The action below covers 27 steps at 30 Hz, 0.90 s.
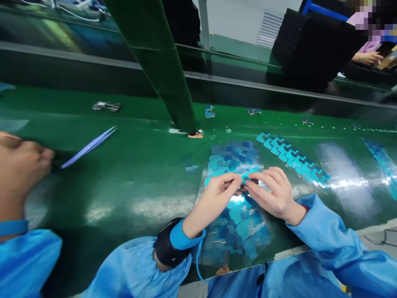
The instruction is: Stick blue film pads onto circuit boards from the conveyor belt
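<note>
We see white glare streaking the glossy green bench [139, 165] and the clear plastic sheet covered with flat blue pieces [245, 227]. Shadow deepens around the large matte black panel [313, 49]; we find the left edge blurred and stretched.

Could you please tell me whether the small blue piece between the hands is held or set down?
The small blue piece is held: the left hand and right hand pinch it over the scattered blue pieces.

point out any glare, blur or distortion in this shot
Head view: whitish glare patches on the green tabletop; head view: a bright glint on the blue pieces near the middle; head view: the metallic part at upper left looks smeared; head view: the top right corner is partly pixelated.
</note>
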Motion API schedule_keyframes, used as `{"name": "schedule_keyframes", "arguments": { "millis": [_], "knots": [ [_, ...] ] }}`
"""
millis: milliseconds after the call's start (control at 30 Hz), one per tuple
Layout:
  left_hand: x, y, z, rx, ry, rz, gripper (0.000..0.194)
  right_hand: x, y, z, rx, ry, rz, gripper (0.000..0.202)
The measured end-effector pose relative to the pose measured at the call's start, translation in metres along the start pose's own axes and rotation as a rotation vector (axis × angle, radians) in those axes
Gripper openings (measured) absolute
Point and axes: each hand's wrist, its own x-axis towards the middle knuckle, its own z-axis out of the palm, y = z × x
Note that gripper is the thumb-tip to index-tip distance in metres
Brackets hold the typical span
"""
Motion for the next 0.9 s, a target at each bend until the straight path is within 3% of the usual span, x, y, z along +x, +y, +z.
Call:
{"name": "schedule_keyframes", "arguments": {
  "millis": [67,133,267,333,400,567,733,900],
  "knots": [
    [-0.001,0.002,-0.002,0.034,0.029,0.034,0.025,0.001,0.002,-0.002,0.069,-0.07,-0.022,0.023],
    [-0.002,0.005,-0.003,0.111,0.062,0.069,0.024,0.003,0.007,-0.007,0.195,-0.105,0.058,0.033],
    [-0.004,0.009,-0.005,0.263,0.053,0.081,0.027,0.011,0.022,-0.019,0.489,-0.025,0.559,0.016],
    [-0.005,0.011,-0.005,0.292,0.007,0.079,0.028,0.013,0.027,-0.022,0.637,-0.062,0.77,0.008],
    [-0.006,0.012,-0.004,0.298,-0.041,0.072,0.027,0.013,0.029,-0.024,0.771,-0.157,0.871,0.007],
    [-0.008,0.017,-0.003,0.326,-0.037,0.095,0.026,0.014,0.029,-0.03,0.899,-0.294,0.911,0.011],
    [-0.009,0.017,-0.004,0.328,0.028,0.142,0.026,0.014,0.031,-0.033,0.902,-0.257,0.954,0.011],
    [-0.008,0.013,-0.004,0.308,0.06,0.126,0.022,0.014,0.028,-0.036,0.782,-0.219,0.833,0.007]
  ]
}}
